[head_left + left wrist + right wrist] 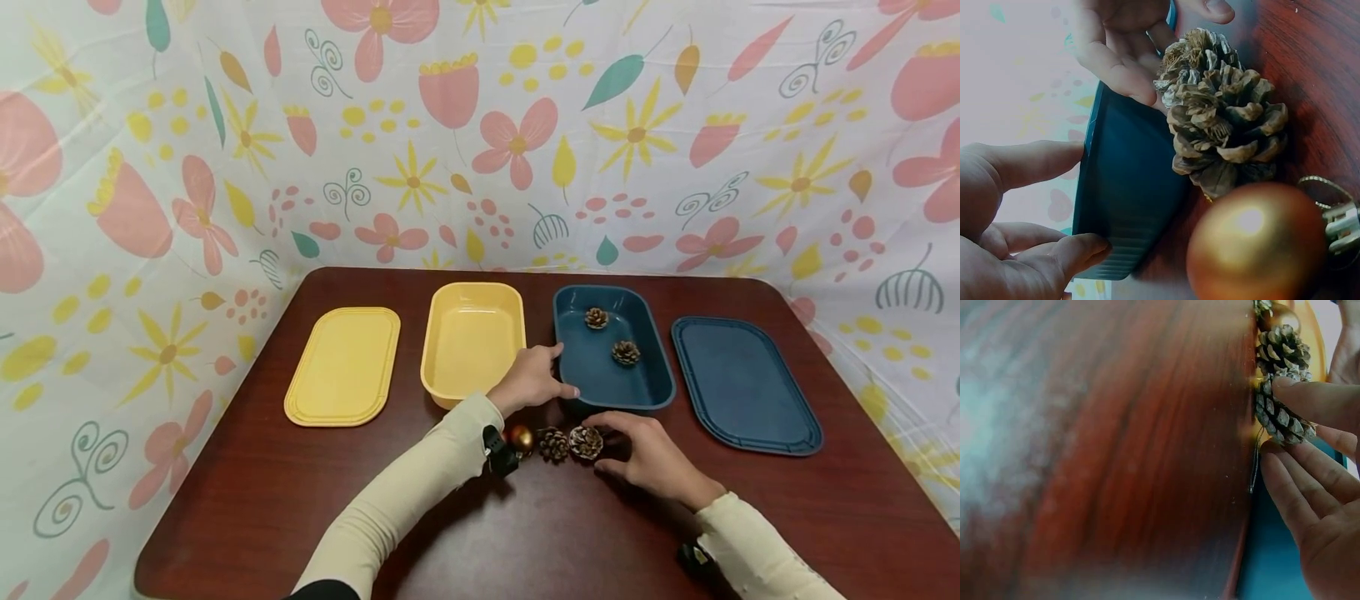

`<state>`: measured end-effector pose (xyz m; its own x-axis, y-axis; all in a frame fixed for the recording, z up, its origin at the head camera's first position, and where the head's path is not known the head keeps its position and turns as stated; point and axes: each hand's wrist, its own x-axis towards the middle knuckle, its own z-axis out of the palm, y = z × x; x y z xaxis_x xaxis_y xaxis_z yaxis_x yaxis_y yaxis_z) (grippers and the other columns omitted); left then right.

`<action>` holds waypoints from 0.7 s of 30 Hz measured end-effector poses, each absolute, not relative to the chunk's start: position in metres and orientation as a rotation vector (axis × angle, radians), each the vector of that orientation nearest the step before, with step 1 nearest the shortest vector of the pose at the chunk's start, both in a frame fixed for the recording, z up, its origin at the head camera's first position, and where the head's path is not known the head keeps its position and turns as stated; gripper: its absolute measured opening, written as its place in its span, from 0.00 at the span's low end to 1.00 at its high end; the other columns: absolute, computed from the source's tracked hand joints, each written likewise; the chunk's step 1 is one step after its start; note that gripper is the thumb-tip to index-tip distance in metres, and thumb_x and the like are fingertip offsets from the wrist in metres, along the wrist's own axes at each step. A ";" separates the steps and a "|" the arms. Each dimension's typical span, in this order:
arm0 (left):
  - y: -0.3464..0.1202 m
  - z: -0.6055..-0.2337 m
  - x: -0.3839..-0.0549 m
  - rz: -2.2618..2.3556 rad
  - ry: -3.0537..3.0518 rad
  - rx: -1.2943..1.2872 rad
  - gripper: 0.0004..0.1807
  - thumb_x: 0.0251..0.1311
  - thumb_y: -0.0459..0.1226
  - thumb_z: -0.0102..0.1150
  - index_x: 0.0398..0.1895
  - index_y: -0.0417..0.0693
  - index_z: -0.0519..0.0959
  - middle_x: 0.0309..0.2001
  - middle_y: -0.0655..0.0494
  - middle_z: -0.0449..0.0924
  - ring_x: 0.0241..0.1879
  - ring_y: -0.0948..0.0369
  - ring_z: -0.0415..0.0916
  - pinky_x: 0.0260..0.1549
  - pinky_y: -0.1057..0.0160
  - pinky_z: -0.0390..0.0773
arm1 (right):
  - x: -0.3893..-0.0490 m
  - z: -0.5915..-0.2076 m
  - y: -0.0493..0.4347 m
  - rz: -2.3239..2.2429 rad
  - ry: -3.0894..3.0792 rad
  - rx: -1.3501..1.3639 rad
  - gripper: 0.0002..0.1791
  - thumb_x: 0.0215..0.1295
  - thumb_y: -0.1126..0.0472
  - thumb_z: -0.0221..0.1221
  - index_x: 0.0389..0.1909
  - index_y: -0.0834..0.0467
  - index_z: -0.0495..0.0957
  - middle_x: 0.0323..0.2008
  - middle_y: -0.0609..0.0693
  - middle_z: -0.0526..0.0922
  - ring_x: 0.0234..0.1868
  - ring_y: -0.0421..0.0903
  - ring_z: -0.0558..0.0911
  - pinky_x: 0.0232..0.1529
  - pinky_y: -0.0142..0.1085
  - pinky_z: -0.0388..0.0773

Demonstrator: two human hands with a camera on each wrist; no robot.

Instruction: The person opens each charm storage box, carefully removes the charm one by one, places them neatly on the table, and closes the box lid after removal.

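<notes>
My left hand (pixel 528 379) holds the near left corner of the blue container (pixel 603 387), its thumb on the outer wall and a finger at the rim. Two pine cones, one farther back (pixel 596 318) and one nearer (pixel 626 352), lie inside it. My right hand (pixel 651 457) has its fingers spread beside a white-tipped pine cone (pixel 585 442), fingertips close to it and the thumb apart on the near side. Left of that cone sit a brown pine cone (pixel 1229 128) and a shiny gold ball ornament (pixel 1257 240) with a metal cap and a loop.
A yellow container (pixel 472 333) stands left of the blue one, partly behind my left hand. A yellow lid (pixel 343 367) lies at the far left and a blue lid (pixel 746 383) at the right. A flowered cloth (pixel 517 142) hangs behind the dark wooden table (pixel 480 542).
</notes>
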<state>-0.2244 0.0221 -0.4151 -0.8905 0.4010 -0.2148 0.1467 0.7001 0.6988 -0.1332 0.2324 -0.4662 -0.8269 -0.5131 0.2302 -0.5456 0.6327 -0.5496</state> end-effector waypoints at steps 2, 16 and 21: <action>0.022 -0.415 -0.224 1.008 2.558 0.431 0.47 0.58 0.44 0.72 0.78 0.47 0.59 0.06 0.58 0.63 0.07 0.63 0.47 0.18 0.68 0.65 | -0.133 -0.466 0.232 0.964 -2.795 0.905 0.32 0.47 0.65 0.77 0.56 0.57 0.80 0.52 0.50 0.86 0.45 0.43 0.87 0.41 0.36 0.86; 0.021 -0.412 -0.223 0.998 2.550 0.415 0.46 0.59 0.43 0.72 0.78 0.48 0.59 0.07 0.57 0.64 0.07 0.63 0.48 0.20 0.68 0.67 | -0.136 -0.465 0.230 1.004 -2.845 0.880 0.32 0.49 0.65 0.76 0.58 0.58 0.79 0.52 0.52 0.86 0.43 0.45 0.88 0.41 0.36 0.86; 0.021 -0.412 -0.223 1.019 2.545 0.418 0.47 0.58 0.43 0.72 0.78 0.48 0.59 0.07 0.58 0.63 0.07 0.63 0.48 0.18 0.68 0.66 | -0.135 -0.463 0.230 0.991 -2.870 0.887 0.33 0.50 0.63 0.76 0.60 0.59 0.78 0.52 0.53 0.86 0.43 0.46 0.88 0.40 0.36 0.86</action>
<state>-0.2230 0.0212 -0.4122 -0.8891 0.3995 -0.2235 0.1348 0.6951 0.7061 -0.1352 0.2300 -0.4629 -0.8424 -0.5157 0.1562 -0.5022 0.6462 -0.5747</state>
